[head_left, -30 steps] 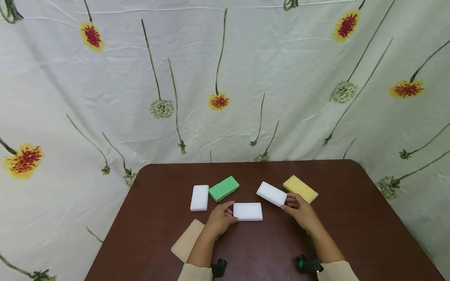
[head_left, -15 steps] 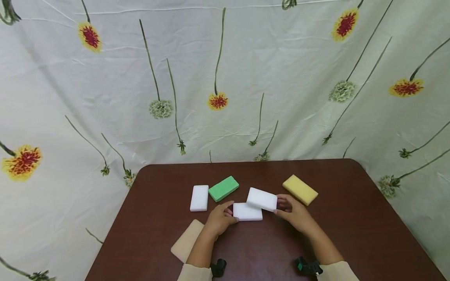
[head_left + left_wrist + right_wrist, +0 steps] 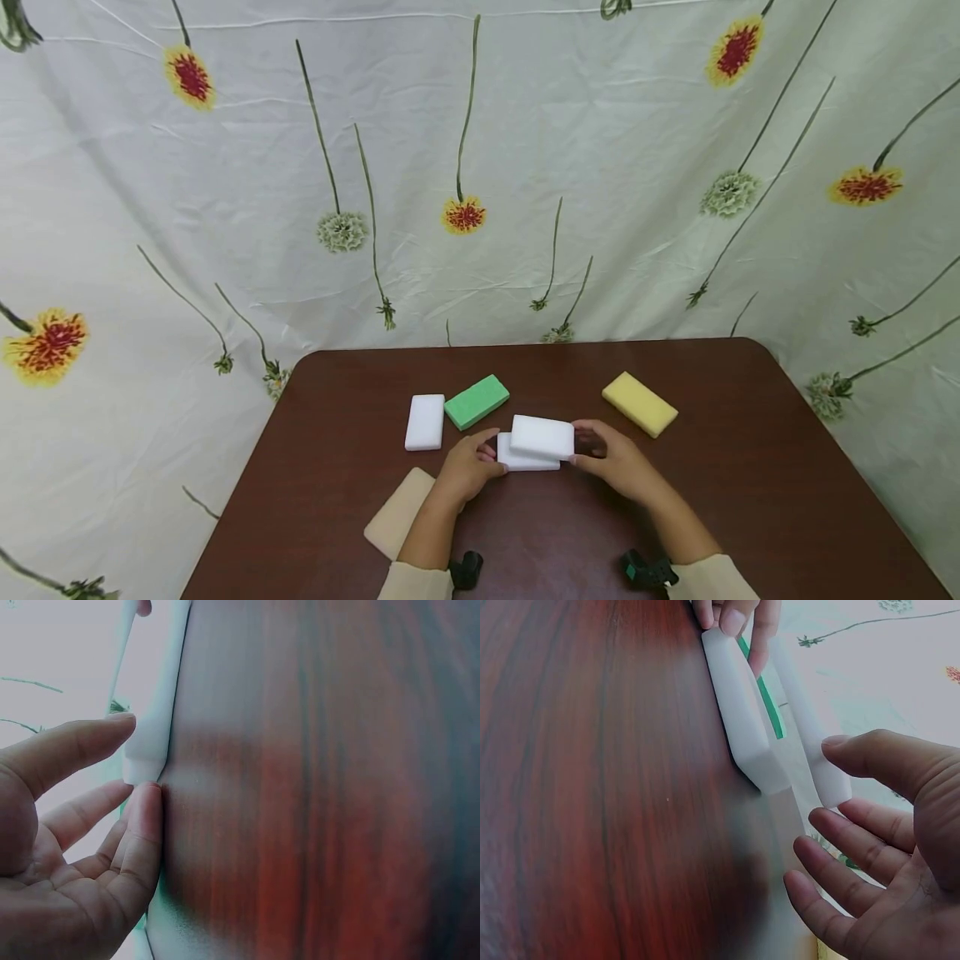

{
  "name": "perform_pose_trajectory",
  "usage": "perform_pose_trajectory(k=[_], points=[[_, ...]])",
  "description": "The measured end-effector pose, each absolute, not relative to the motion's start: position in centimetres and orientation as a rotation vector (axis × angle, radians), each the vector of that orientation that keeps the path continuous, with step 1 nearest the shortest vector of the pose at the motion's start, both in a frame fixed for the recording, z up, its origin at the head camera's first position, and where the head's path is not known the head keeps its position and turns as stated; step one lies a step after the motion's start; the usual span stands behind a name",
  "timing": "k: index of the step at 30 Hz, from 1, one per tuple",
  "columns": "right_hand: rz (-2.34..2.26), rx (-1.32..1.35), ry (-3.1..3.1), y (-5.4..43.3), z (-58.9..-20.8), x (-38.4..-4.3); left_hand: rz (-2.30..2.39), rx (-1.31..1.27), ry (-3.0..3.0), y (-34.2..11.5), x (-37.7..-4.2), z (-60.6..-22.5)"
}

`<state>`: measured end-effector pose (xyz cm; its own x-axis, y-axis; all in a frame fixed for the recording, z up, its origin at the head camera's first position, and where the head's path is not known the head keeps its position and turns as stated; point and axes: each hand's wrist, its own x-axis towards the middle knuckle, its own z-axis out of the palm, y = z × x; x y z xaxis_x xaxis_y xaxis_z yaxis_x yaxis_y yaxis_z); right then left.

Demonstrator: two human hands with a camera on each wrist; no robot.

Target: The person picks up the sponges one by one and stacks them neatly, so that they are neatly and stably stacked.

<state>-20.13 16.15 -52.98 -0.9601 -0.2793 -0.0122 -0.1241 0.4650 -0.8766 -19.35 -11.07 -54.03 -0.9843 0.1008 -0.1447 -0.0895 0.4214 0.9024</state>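
Observation:
Over the middle of the table, my right hand (image 3: 618,462) pinches the right end of a white sponge block (image 3: 542,437) between thumb and fingers. That block hangs above a second white sponge block (image 3: 517,463) and covers much of it in the head view. A gap shows between the held block (image 3: 810,724) and the lower block (image 3: 739,705) in the right wrist view. The lower block lies flat on the tabletop. My left hand (image 3: 468,468) holds its left end, thumb at the near corner and index finger at the far one.
On the brown table (image 3: 750,500) lie a third white block (image 3: 425,422), a green sponge (image 3: 477,402) touching or nearly touching it, and a yellow sponge (image 3: 640,405) at the back right. A beige block (image 3: 400,512) is partly under my left forearm. A flowered cloth (image 3: 480,167) hangs behind.
My right hand has carried its white block left, from beside the yellow sponge to over the lower block, and turned it nearly parallel. The left hand stays in place.

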Motion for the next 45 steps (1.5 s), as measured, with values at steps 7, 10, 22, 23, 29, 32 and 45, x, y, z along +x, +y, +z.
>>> perform_pose_trajectory(k=[7, 10, 22, 23, 29, 32, 45], points=[[-1.472, -0.388, 2.563, 15.7, -53.2, -20.3, 1.601, 0.004, 2.495, -11.0, -19.5, -54.0], [-1.459, -0.421, 2.565, 15.6, -53.4, -20.5, 1.6, 0.001, 2.495, -11.1, -19.4, -53.9], [-1.423, -0.484, 2.549, 15.0, -53.2, -20.8, 1.609, 0.004, 2.49, -11.1, -19.3, -53.7], [-1.418, -0.484, 2.547, 15.0, -53.3, -20.8, 1.607, 0.003, 2.49, -11.1, -19.3, -53.8], [-1.404, -0.491, 2.541, 14.7, -53.3, -20.8, 1.604, -0.005, 2.485, -11.1, -19.3, -53.7], [-1.399, -0.51, 2.541, 14.7, -53.2, -20.8, 1.603, -0.009, 2.484, -11.1, -19.2, -53.7], [-1.397, -0.528, 2.497, 14.8, -53.1, -20.9, 1.593, -0.004, 2.492, -11.1, -19.2, -53.7]])
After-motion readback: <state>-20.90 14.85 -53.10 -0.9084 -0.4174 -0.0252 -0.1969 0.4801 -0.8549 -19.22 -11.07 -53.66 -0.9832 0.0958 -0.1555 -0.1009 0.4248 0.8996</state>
